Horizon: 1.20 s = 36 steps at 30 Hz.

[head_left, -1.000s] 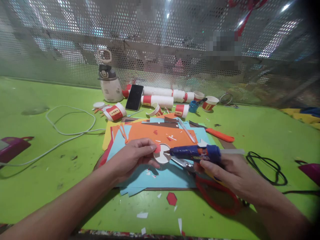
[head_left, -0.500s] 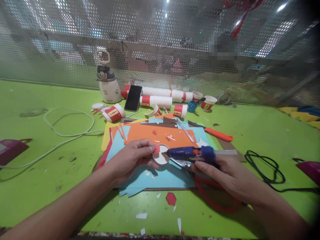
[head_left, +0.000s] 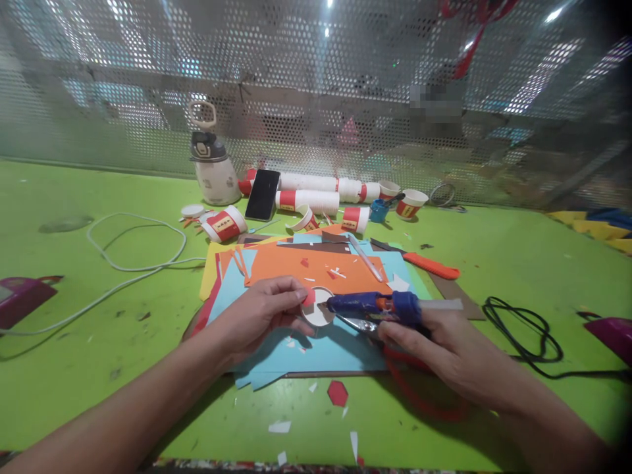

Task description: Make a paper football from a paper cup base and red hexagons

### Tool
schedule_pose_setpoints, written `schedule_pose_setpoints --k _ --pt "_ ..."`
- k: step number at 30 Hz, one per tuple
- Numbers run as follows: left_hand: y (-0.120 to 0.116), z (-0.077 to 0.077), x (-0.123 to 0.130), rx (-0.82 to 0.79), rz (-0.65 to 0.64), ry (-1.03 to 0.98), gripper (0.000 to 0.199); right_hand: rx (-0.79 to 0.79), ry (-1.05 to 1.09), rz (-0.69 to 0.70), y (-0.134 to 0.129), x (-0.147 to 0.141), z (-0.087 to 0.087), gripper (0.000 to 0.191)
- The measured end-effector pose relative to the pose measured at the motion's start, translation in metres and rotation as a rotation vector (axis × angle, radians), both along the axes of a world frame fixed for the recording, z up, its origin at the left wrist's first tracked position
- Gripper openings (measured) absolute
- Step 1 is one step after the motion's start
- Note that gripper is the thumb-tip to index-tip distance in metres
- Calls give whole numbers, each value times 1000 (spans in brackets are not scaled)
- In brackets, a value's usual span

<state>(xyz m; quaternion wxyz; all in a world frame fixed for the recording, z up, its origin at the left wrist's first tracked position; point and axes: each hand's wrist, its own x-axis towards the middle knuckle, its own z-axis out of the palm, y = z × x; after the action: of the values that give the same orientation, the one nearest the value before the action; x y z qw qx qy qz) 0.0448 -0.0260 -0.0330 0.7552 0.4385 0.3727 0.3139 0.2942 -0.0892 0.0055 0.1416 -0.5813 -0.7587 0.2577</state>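
Between thumb and fingers, my left hand (head_left: 269,309) holds a round white disc (head_left: 316,315) with a small red paper piece (head_left: 310,296) at its upper left. My right hand (head_left: 444,336) is wrapped round a blue glue gun (head_left: 370,305), whose tip points left over the disc; touching cannot be told. A clear glue stick (head_left: 444,304) sticks out of the gun's back. Scissors with red handles (head_left: 424,395) lie partly hidden under my right hand. Beneath both hands are stacked coloured sheets, with blue paper (head_left: 336,352) and orange paper (head_left: 276,263) on top.
Behind the papers are a phone (head_left: 263,195), a bottle (head_left: 217,178), stacked paper cups (head_left: 311,201) and a blue jar (head_left: 379,210). A red-handled cutter (head_left: 432,264) lies at right. Cables (head_left: 523,342) run on both sides. A red hexagon (head_left: 338,393) lies in front.
The glue gun and my right hand have shifted slightly left. My left hand keeps its hold on the disc, nearly still.
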Motion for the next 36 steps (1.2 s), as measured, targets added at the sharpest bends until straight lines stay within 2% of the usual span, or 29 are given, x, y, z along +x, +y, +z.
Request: schedule_pose_setpoints --k 9,14,23,30,36 --pt "0 1 0 -12 16 -6 14 124 -24 -14 -1 -1 0 46" --pt "1 0 0 -7 3 5 14 125 -1 41 -2 -4 1 41" --pt "0 -1 -1 21 7 9 14 142 -18 -5 -3 -4 2 43" --pt "1 -3 -1 19 3 0 14 124 -7 35 -4 -7 3 40" --pt "0 -2 0 -1 -4 12 13 153 8 14 -3 -7 3 39"
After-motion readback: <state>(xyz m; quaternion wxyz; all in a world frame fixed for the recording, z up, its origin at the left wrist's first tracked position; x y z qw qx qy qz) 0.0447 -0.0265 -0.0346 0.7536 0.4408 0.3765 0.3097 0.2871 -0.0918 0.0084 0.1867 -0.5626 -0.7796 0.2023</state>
